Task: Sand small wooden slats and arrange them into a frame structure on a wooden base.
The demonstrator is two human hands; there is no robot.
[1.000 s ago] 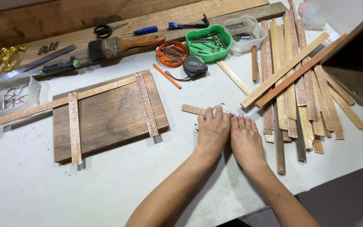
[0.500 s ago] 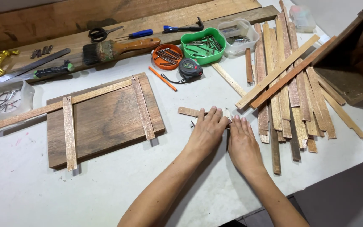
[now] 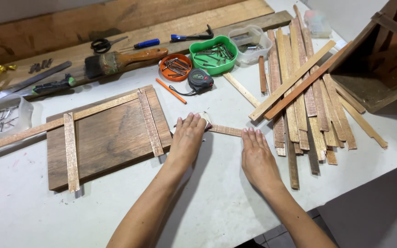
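Bright, even light from above, without hard glare on the white table (image 3: pixel 217 193). Soft short shadows under both forearms and along the near edge of the dark wooden board (image 3: pixel 111 133). Sharp in the middle, slightly soft at the far left. Mild bending of straight lines near the edges. No motion blur.

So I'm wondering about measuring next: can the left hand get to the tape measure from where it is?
Probably yes. The left hand lies flat on the table just below the tape measure, with only bare white tabletop between them; the orange pencil lies off to the side.
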